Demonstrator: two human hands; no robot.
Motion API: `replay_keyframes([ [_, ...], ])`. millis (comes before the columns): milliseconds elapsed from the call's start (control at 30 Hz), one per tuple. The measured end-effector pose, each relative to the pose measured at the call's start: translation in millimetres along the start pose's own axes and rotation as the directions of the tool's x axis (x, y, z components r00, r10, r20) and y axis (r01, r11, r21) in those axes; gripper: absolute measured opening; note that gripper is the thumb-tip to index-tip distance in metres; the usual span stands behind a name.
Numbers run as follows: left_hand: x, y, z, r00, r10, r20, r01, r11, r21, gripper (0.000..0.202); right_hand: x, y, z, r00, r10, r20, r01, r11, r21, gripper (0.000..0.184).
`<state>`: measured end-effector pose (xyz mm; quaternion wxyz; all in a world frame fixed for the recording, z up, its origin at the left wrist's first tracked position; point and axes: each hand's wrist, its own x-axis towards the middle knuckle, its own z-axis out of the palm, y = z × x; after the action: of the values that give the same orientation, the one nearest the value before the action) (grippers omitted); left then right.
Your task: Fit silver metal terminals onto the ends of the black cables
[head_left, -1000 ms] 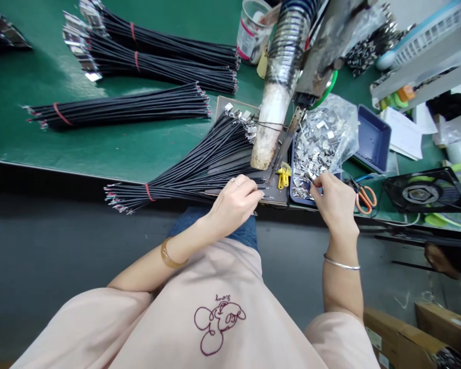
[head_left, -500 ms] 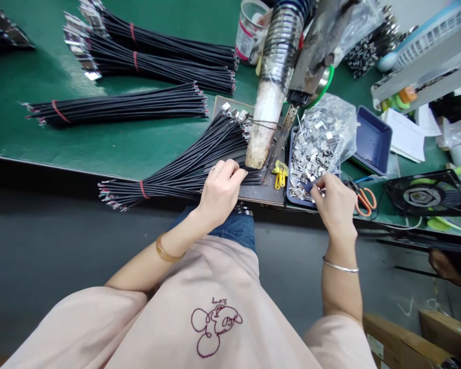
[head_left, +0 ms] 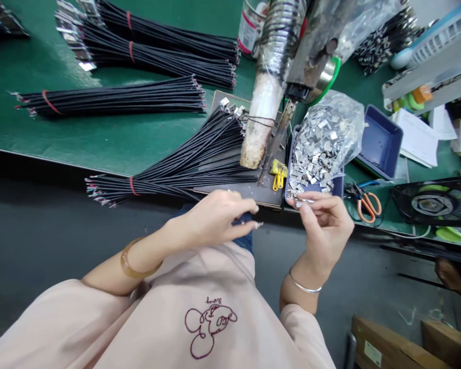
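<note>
Bright, hard-edged metal shows on the small piece (head_left: 304, 201) in your right hand (head_left: 326, 225), and the same shine covers the connectors (head_left: 311, 164) heaped beside it. Their bag (head_left: 351, 128) is clear, crinkled plastic with glossy creases; the blue tray (head_left: 340, 187) beneath looks like smooth plastic. Your black cables (head_left: 184, 159) have a smooth, rubbery jacket with a soft sheen. The green worktop (head_left: 100, 138) is smooth and faintly reflective. Above it, the ribbed duct (head_left: 282, 36) gleams like metal, while its whitish nozzle (head_left: 261, 97) is rough and scorched-looking at the tip. Your pink shirt (head_left: 157, 318) is soft, matt cloth.
</note>
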<state>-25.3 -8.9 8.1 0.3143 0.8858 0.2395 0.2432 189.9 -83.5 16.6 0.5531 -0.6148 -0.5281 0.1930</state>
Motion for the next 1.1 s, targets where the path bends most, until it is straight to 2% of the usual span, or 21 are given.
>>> replay_keyframes([
  [33,-1,2,-2.2,0.996,0.011,0.089,0.0,0.993,-0.117,0.011,-3,-1,7,1.0,-0.02,0.009,0.02,1.0,-0.013,0.013],
  [100,0,3,-2.2,0.989,-0.049,0.139,0.088,0.954,-0.286,0.015,-9,-3,21,0.988,-0.141,-0.057,0.133,0.982,-0.131,0.01],
  [167,3,0,2.3,0.968,-0.241,0.065,0.245,0.865,-0.437,0.019,-12,-3,32,0.939,-0.319,-0.132,0.271,0.918,-0.289,0.014],
  [233,8,-3,7.5,0.898,-0.439,0.012,0.348,0.696,-0.628,0.015,-13,-2,40,0.897,-0.419,-0.142,0.347,0.865,-0.363,0.018],
  [267,10,-5,9.4,0.865,-0.501,0.012,0.363,0.61,-0.704,0.013,-14,-2,42,0.9,-0.416,-0.133,0.351,0.869,-0.348,0.018],
  [333,12,-6,11.2,0.839,-0.544,0.026,0.354,0.508,-0.785,0.013,-15,-1,45,0.936,-0.339,-0.098,0.305,0.918,-0.255,0.016],
  [433,14,-5,11.1,0.851,-0.524,0.028,0.332,0.497,-0.802,0.015,-17,0,46,0.971,-0.233,-0.057,0.225,0.967,-0.121,0.013],
  [567,15,-5,13.8,0.86,-0.511,0.005,0.305,0.506,-0.806,0.015,-18,-1,46,0.964,-0.258,-0.061,0.252,0.963,-0.09,0.013],
  [667,16,-5,17.5,0.858,-0.514,-0.023,0.29,0.521,-0.803,0.01,-18,-2,46,0.967,-0.253,-0.034,0.249,0.964,-0.094,0.013],
  [767,15,-3,19.7,0.854,-0.521,0.011,0.323,0.511,-0.797,0.008,-18,-2,45,0.968,-0.251,0.001,0.249,0.96,-0.131,0.014],
  [900,13,-3,20.7,0.834,-0.552,0.012,0.356,0.521,-0.775,0.008,-21,-1,47,0.944,-0.325,0.047,0.327,0.916,-0.234,0.015],
  [1000,12,-5,20.8,0.834,-0.551,0.016,0.333,0.48,-0.812,0.008,-22,1,48,0.919,-0.387,0.074,0.39,0.872,-0.296,0.017],
  [1100,12,-7,19.7,0.844,-0.535,0.04,0.332,0.462,-0.822,0.012,-22,2,48,0.936,-0.35,0.034,0.349,0.912,-0.215,0.017],
])
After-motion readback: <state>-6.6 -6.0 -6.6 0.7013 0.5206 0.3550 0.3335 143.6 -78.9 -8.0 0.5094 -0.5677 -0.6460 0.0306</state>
